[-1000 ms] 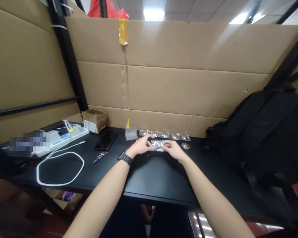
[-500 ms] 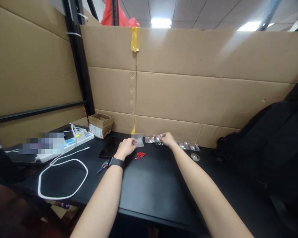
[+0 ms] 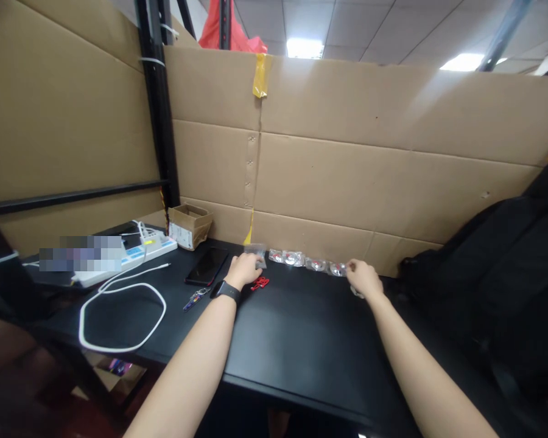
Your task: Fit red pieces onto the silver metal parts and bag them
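Packets (image 3: 318,264) lie rowed toward twelve o'clock, likely keeping each visible, the right hand (image 3: 364,278) at one, left hand (image 3: 245,269) at eleven by clear bags (image 3: 256,249), fingers curled, grip unclear.

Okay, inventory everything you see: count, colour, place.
Packets: at least four, clear, row along back
Loose bag: one visible, clear, at left hand
Red cords: one bundle, red, right of watch
Round piece: one, pale, partly behind right hand
Phone: one, black, rear left
Keychain: one, multicoloured, nearer than phone
Cable: one, white, looped left
Power strip: one, white, far left
Small box: one, brown, rear left
Backpack: one, black, right
Cardboard panels: two sides, brown, rear and left
Yellow tape: two pieces, yellow, rear seam
Red sheeting: one, red, above rear panel
Ceiling lights: two, white, top
Table: one, black, below
Frame bars: several, black, mostly left
Watch: one, black, left wrist
Hands: two, bare, left at loose bag, right at row end
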Tool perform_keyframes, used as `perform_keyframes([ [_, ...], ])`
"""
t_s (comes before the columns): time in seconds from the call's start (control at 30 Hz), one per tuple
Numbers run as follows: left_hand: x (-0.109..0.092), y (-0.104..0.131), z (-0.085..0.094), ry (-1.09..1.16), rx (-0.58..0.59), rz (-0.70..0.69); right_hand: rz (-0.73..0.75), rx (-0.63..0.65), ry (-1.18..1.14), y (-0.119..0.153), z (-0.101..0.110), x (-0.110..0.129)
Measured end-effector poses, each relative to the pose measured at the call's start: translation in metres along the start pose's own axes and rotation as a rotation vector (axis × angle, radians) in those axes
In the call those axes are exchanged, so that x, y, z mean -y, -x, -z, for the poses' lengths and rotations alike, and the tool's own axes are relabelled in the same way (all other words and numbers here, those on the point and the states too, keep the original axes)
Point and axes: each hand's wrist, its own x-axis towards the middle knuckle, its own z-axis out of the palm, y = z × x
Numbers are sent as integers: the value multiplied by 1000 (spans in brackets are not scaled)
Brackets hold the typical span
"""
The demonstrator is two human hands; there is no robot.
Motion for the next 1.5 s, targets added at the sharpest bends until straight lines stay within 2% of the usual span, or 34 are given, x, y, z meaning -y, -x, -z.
perform_keyframes([
  [0.13,-3,4,3,-9,23,45,-126,-100,-88,14,9,-73],
  [0.2,-4,7,5,-9,16,38,-144,-137,-132,21,11,-95],
  [0.27,-4,9,7,0,-17,41,-157,-182,-174,25,12,-106],
  [0.37,-5,10,9,-4,-133,83,-157,-207,-213,28,12,-106],
  [0.53,-3,6,12,61,-346,188,-151,-169,-209,30,10,-95],
  [0.67,0,5,14,175,-387,166,-149,-153,-203,30,10,-90],
  [0.8,1,4,14,186,-441,122,-90,-145,-210,28,9,-89],
  [1.0,-7,4,18,227,-548,114,102,-64,-247,29,3,-78],
  [1.13,-19,9,26,267,-623,87,220,-74,-276,33,-2,-68],
  [1.2,-30,12,30,276,-587,11,289,-65,-314,35,-3,-65],
  [1.3,-55,15,25,264,-366,-184,364,-20,-327,37,-2,-61],
  [1.4,-80,18,6,194,-109,-380,352,15,-303,38,0,-61],
  [1.5,-93,21,-14,121,80,-514,288,54,-291,38,-2,-64],
])
